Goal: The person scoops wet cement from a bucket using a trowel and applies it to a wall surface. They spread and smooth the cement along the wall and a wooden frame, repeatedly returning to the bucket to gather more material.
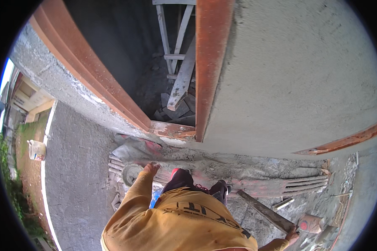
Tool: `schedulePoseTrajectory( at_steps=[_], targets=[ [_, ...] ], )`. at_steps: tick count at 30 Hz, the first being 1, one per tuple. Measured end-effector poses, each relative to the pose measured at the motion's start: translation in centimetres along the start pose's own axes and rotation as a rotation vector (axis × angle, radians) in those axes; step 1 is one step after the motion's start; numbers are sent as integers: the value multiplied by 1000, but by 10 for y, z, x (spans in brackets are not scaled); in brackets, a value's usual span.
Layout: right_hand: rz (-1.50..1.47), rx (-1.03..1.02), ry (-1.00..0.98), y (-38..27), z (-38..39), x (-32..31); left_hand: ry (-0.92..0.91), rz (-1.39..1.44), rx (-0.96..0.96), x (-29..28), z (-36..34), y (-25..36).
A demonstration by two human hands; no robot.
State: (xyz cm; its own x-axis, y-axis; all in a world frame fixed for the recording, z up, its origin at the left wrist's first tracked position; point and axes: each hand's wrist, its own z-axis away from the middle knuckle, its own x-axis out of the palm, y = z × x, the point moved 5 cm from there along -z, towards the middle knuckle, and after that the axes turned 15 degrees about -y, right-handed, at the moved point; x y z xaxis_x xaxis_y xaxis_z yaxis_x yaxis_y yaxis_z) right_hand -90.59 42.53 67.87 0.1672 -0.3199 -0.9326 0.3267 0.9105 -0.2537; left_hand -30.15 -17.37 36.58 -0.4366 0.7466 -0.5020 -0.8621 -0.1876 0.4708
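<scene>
My left hand (152, 168) is beside a round bucket (124, 175) with grey matter in it, in front of the doorway. Its fingers look curled; whatever they may hold is too small to make out. Out to the lower right, my right hand (293, 236) is closed on the near end of a long, grey-stained wooden board (266, 211). That board slants away from the hand toward my feet, its far end close to the stacked planks (255, 187).
A reddish door frame (211, 62) stands ahead, with a wooden trestle (167, 39) and rubble inside. Grey plastered wall (297, 79) rises to its right. Mortar-covered sheeting (222, 157) lies along its foot. A crumpled sack (311, 223) sits near my right hand; a white bucket (37, 150) stands far left.
</scene>
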Motion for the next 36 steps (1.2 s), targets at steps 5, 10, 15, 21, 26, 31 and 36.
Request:
schedulePoseTrajectory(
  at_steps=[5,10,15,21,26,31,36],
  targets=[
    [210,-379,-7,-101,30,-1,40,-133,-260,9,60,-166],
    [176,-820,12,-225,158,-63,10,258,-457,8,126,-115],
    [202,-1160,-306,-323,218,-63,155,476,-332,49,106,-108],
    [249,-1695,-404,-391,309,-30,111,560,-229,94,96,-48],
    [316,-1919,-589,-432,410,26,191,655,-194,92,100,-41],
    [248,-2177,-499,-476,494,71,217,800,-17,34,107,7],
    [227,-2233,-559,-524,575,104,260,827,46,2,67,19]
  ],
)
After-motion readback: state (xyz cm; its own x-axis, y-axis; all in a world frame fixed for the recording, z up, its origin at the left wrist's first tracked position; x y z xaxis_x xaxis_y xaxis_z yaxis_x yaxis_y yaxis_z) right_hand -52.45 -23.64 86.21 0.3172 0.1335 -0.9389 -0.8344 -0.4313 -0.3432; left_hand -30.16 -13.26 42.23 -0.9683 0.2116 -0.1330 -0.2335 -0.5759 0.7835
